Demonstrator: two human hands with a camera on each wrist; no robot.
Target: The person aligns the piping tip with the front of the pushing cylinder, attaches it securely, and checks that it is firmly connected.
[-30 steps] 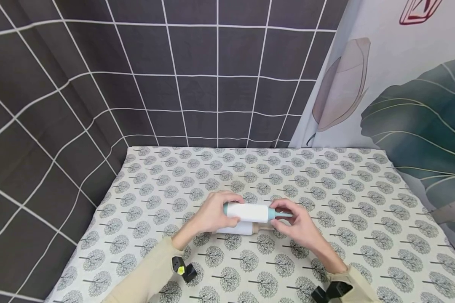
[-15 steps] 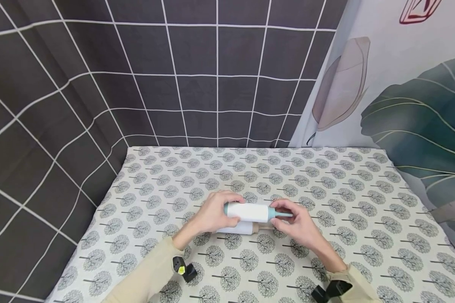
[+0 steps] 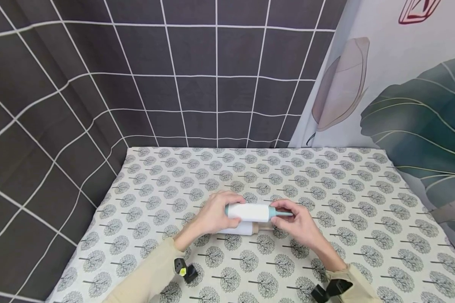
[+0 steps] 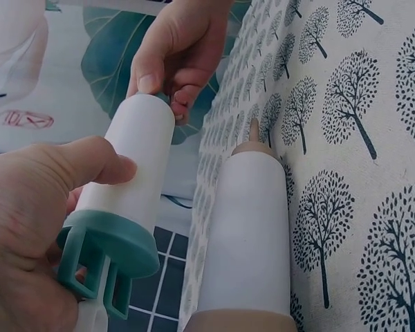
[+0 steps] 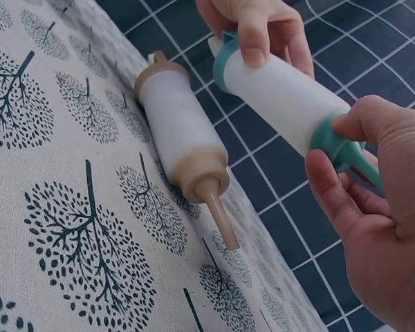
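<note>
A white squeeze bottle [image 3: 248, 212] with a teal collar and long teal nozzle lies sideways between both hands, above the cloth. My left hand [image 3: 215, 212] grips its body near the teal base, thumb along the side; in the left wrist view that base [image 4: 111, 242] has open loops and a translucent piece. My right hand [image 3: 297, 221] pinches the teal collar [image 5: 328, 135] at the nozzle end, hiding part of it. Just nearer me, a second white squeeze bottle [image 3: 236, 228] with beige collar, base and nozzle lies on the cloth, untouched, nozzle to the right.
A white cloth [image 3: 227, 269] printed with grey trees covers the table. Dark gridded curtain [image 3: 197, 92] hangs behind and at the left. A pale curtain [image 3: 349, 105] with large leaves hangs at the right. Each wrist wears a small black camera [image 3: 184, 270].
</note>
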